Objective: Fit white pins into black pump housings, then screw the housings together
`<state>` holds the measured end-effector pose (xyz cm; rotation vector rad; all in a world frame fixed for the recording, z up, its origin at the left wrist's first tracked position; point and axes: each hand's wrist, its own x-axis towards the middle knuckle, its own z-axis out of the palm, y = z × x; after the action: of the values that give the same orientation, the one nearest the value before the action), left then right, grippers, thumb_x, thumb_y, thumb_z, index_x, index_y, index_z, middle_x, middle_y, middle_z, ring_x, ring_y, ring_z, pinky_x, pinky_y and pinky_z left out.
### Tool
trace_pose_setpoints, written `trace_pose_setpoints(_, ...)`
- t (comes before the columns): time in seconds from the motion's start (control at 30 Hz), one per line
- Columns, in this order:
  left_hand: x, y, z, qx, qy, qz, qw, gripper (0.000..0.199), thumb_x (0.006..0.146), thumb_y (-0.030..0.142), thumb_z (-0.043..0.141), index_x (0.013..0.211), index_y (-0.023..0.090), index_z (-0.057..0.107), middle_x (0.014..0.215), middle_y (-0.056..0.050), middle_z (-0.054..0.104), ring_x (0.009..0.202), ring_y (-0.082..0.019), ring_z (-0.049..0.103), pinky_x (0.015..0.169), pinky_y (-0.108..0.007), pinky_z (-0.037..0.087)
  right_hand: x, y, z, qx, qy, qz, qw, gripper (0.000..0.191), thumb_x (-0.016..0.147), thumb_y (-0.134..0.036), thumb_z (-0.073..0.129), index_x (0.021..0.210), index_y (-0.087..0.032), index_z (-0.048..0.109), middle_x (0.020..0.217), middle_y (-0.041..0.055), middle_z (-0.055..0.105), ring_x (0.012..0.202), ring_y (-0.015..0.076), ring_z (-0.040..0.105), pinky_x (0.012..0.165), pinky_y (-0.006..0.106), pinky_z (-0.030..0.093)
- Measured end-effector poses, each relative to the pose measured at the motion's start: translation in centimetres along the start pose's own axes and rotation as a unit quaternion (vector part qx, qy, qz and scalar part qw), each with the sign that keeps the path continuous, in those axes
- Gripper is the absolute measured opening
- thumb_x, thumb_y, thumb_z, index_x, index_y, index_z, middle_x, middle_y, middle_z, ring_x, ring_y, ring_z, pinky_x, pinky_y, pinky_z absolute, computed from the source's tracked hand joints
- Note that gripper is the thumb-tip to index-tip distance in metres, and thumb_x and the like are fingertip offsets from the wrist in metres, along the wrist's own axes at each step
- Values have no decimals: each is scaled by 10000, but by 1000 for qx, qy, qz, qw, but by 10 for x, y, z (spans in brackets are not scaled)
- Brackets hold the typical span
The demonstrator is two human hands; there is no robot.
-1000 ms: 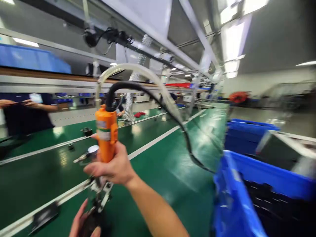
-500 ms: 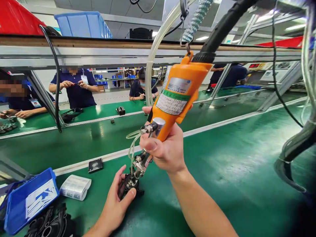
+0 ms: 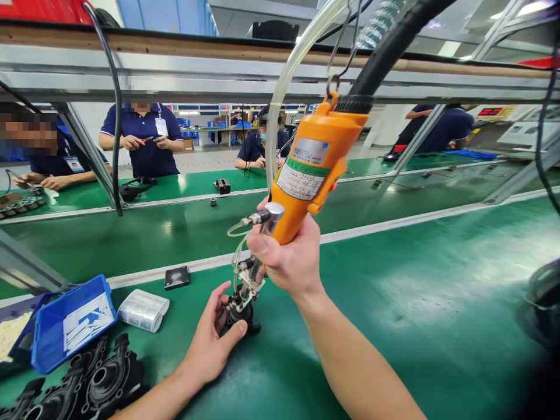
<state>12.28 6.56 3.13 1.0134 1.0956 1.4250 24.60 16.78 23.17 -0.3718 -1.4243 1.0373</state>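
An orange power screwdriver [image 3: 301, 175] hangs tilted from a hook, a black hose at its upper end and a clear tube beside it. My right hand [image 3: 291, 259] is wrapped round its lower body. The metal nose [image 3: 249, 283], with thin clear tubes, points down into a small black housing [image 3: 240, 318] on the green bench. My left hand [image 3: 216, 338] grips that housing from the left, thumb in front and fingers behind. Where the tip meets the housing is too small to make out.
A blue tray [image 3: 72, 324] with white strips stands at the left, beside a curled clear-and-white packet [image 3: 143, 309] and a flat black box [image 3: 177, 277]. Several black pump-like housings [image 3: 105, 376] lie at the lower left. Co-workers [image 3: 140, 137] sit or stand across the bench.
The view has shifted, so more of the black housings and the tray shows at the left. Both hands keep their holds, and the screwdriver nose stays at the small housing.
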Motion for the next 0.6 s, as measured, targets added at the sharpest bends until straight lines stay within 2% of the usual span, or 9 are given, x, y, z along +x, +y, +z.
trace_pose_setpoints(0.2, -1, 15, 4, 12, -13, 6, 1000, 701, 896, 454, 805, 1451, 258, 423, 1430, -110, 566, 1360, -291, 515, 1188, -433, 390, -1, 13, 4, -28, 6, 15, 999, 452, 679, -419, 901, 891, -216, 557, 600, -73, 504, 495, 108, 421, 421, 233, 395)
trace_pose_setpoints(0.4, 0, 14, 6, 15, -9, 18, 1000, 678, 884, 444, 820, 1418, 258, 447, 1386, -107, 590, 1329, -287, 534, 1176, -432, 400, -5, 16, 8, -25, 2, 29, 999, 490, 660, -376, 925, 926, -213, 546, 594, -84, 494, 488, 103, 416, 419, 222, 401)
trace_pose_setpoints(0.5, -1, 10, 6, 4, 3, 26, 1000, 715, 874, 454, 828, 1435, 268, 425, 1341, -98, 585, 1310, -276, 540, 1170, -427, 407, -4, 12, 8, -34, 3, 25, 999, 505, 670, -415, 916, 966, -214, 560, 584, -88, 489, 478, 112, 424, 424, 237, 432)
trace_pose_setpoints(0.6, -2, 6, 5, 3, 13, 37, 999, 760, 876, 462, 823, 1478, 281, 396, 1229, -70, 582, 1223, -253, 581, 1136, -420, 440, 0, -2, -5, -54, 14, -21, 998, 455, 697, -401, 912, 982, -204, 616, 622, -60, 530, 509, 127, 468, 461, 253, 471)
